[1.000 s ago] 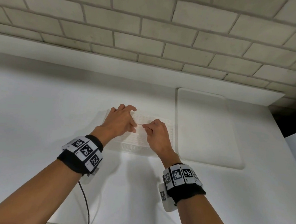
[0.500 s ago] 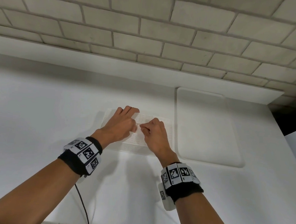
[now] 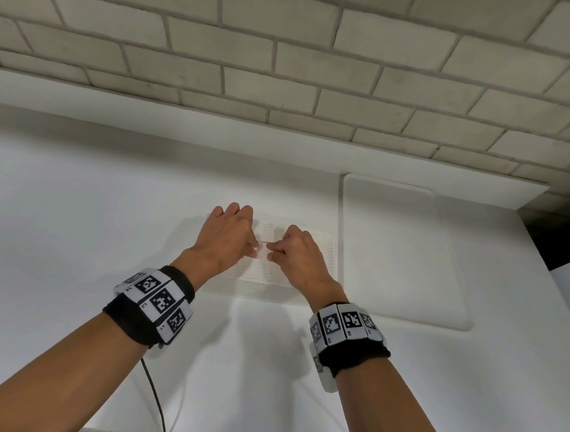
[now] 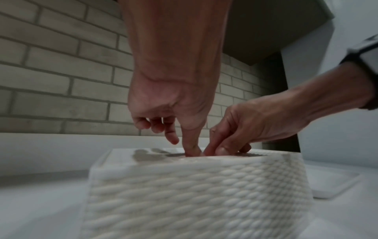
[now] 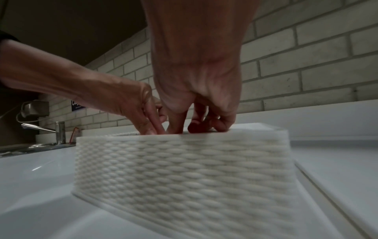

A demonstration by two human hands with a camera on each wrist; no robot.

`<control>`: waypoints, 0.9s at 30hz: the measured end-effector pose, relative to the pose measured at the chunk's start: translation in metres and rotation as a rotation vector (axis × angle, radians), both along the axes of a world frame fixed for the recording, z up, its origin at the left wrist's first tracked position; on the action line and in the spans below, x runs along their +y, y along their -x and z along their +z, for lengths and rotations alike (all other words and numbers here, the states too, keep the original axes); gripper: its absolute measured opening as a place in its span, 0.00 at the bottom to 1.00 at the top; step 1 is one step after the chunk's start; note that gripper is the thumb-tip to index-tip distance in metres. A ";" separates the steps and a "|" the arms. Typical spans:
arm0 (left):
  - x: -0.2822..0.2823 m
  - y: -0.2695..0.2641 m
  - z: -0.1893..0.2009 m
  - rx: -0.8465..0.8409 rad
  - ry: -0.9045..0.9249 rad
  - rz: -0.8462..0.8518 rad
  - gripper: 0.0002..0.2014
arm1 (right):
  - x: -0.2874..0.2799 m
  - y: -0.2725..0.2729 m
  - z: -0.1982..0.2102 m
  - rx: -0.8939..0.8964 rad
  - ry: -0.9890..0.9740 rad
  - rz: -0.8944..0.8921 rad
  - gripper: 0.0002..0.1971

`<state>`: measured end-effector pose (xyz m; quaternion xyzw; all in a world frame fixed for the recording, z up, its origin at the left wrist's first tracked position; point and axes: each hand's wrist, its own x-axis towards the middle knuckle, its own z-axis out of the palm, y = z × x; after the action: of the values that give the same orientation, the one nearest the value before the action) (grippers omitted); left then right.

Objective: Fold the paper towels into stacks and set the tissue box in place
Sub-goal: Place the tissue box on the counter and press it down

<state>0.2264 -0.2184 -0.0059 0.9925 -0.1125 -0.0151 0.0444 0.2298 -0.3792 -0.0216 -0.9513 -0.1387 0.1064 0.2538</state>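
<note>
A white tissue box (image 3: 265,283) with a woven relief stands on the white counter (image 3: 73,234), close to the ledge under the brick wall. Both hands are on its top. My left hand (image 3: 254,246) dips its thumb into the slot in the top (image 4: 191,149), with the other fingers loosely curled above. My right hand (image 3: 272,250) presses its thumb and fingertips into the same slot (image 5: 178,127), touching the left thumb. Whatever lies inside the slot is hidden. No paper towel shows in any view.
A flat white tray (image 3: 405,254) lies right beside the box on its right. A chrome tap (image 5: 59,131) stands far to the left along the wall. A black cable (image 3: 154,399) hangs from my left wrist. The counter's right edge (image 3: 543,264) drops off.
Both hands stayed on top of the box. The thumbs have drawn closer together and sunk into the slot.
</note>
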 end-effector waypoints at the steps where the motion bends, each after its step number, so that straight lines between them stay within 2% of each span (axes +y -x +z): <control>1: 0.001 0.000 0.000 0.010 0.024 0.003 0.14 | -0.001 -0.002 0.001 0.004 0.001 0.009 0.16; 7: 0.011 0.003 -0.013 0.096 0.357 0.104 0.13 | -0.003 -0.005 0.004 -0.090 0.041 0.083 0.10; 9: 0.013 0.003 -0.018 0.106 0.419 0.120 0.12 | -0.001 -0.006 0.001 -0.120 0.062 0.107 0.08; 12: 0.013 0.003 -0.023 0.084 0.466 0.109 0.11 | 0.001 -0.005 -0.006 -0.165 0.110 0.135 0.10; 16: 0.010 0.005 -0.031 -0.005 0.563 0.106 0.11 | -0.002 -0.003 -0.011 -0.119 -0.056 0.062 0.09; 20: 0.005 0.006 -0.036 -0.061 0.688 0.112 0.05 | -0.005 0.001 -0.013 -0.087 -0.180 0.005 0.04; 22: 0.003 0.005 -0.036 -0.068 0.676 0.116 0.04 | -0.008 0.001 -0.013 -0.051 -0.264 -0.018 0.06; 27: 0.007 0.006 -0.040 -0.012 0.732 0.098 0.05 | -0.001 0.002 -0.018 -0.113 -0.249 -0.051 0.02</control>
<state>0.2199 -0.2116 -0.0462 0.9151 -0.0631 0.0339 0.3968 0.2275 -0.3807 -0.0396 -0.9203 -0.1405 0.0280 0.3641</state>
